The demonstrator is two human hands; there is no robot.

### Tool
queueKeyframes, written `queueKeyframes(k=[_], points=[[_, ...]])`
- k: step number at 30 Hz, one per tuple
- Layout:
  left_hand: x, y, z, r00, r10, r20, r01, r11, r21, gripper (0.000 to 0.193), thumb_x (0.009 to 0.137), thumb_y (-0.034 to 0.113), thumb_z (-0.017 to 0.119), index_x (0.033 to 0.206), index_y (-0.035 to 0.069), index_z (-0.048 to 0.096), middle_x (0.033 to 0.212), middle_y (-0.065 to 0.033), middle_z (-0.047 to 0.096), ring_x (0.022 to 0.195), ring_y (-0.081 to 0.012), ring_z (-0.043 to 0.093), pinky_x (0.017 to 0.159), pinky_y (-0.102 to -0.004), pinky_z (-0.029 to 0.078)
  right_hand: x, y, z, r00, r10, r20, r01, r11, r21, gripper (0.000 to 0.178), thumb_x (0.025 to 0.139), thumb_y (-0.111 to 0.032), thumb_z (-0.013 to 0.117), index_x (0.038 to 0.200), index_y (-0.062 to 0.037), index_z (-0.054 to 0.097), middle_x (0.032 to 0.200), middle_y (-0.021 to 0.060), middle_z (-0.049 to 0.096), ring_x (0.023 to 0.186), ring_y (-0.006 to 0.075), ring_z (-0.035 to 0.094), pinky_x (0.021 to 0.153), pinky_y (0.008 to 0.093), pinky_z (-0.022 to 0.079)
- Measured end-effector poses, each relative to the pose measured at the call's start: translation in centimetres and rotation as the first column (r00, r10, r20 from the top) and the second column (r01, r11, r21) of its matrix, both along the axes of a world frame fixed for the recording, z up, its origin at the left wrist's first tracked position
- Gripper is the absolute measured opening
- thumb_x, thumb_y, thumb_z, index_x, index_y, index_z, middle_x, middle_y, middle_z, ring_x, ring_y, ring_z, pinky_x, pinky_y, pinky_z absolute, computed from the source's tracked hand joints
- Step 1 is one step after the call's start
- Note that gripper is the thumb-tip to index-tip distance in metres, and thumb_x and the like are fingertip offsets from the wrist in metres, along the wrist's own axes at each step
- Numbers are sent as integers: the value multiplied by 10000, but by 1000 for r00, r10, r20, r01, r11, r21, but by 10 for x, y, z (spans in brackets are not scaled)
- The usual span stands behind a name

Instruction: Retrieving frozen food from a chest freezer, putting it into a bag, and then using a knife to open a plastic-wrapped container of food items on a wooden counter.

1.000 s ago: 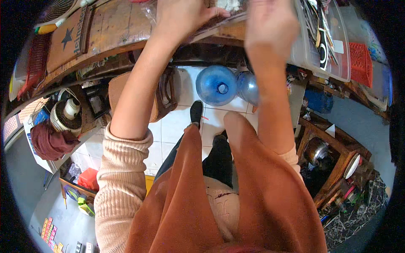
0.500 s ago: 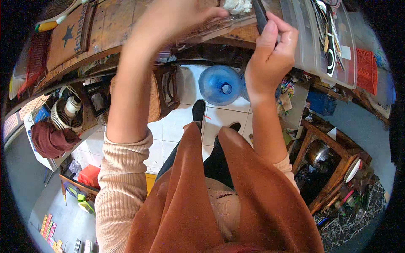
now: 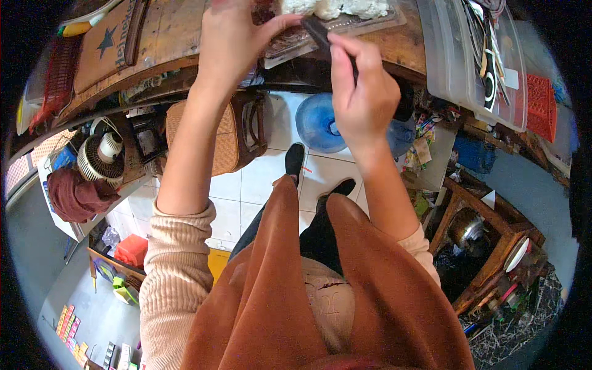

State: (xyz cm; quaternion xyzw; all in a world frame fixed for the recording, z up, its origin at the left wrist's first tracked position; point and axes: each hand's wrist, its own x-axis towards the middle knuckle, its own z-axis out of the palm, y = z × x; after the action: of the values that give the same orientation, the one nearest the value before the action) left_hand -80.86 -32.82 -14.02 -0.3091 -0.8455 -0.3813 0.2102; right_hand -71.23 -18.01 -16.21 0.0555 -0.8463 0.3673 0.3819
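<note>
My right hand is closed round a dark, flat tool whose exact kind I cannot make out. The tool slants up and left over the front of a clear plastic tray. White, crumbly lumps sit on that tray at the top of the view. My left hand is to the left of them, its thumb stretched out towards the tool's far end. Whether the thumb touches the tool is unclear. The other left fingers are partly cut off by the upper edge.
Clear plastic bins with pens and scissors stand right of the tray, beside a red basket. A cardboard piece lies on the left of the wooden table. Below are a blue water bottle and a wicker stool.
My right hand has moved left and slightly down with the dark tool, which now slants left. My left hand has drawn down a little. More of the tray and white lumps shows.
</note>
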Motion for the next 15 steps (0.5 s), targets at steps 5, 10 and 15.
queueKeyframes(k=[5, 10, 15], points=[[8, 11, 13, 948, 18, 317, -34, 998, 44, 357, 688, 130, 770, 989, -14, 642, 931, -151, 673, 853, -226, 664, 737, -306, 509, -19, -6, 32, 973, -43, 226, 78, 986, -149, 132, 901, -123, 537, 974, -21, 577, 796, 161, 624, 684, 271, 626, 613, 333, 469], [1, 5, -3, 962, -9, 272, -36, 987, 159, 380, 663, 123, 800, 966, -37, 636, 907, -146, 678, 848, -170, 655, 730, -290, 512, -32, -10, 48, 931, -38, 364, 57, 998, -40, 177, 851, -133, 602, 953, -5, 536, 733, 195, 614, 645, 344, 620, 575, 383, 464], [3, 14, -1, 938, -29, 344, -58, 969, 241, 370, 656, 116, 804, 946, -43, 638, 872, -128, 674, 847, -162, 648, 737, -285, 509, -51, -2, 45, 994, 19, 105, -13, 999, -52, 170, 855, -124, 582, 975, -7, 557, 721, 188, 614, 653, 346, 618, 567, 386, 466]])
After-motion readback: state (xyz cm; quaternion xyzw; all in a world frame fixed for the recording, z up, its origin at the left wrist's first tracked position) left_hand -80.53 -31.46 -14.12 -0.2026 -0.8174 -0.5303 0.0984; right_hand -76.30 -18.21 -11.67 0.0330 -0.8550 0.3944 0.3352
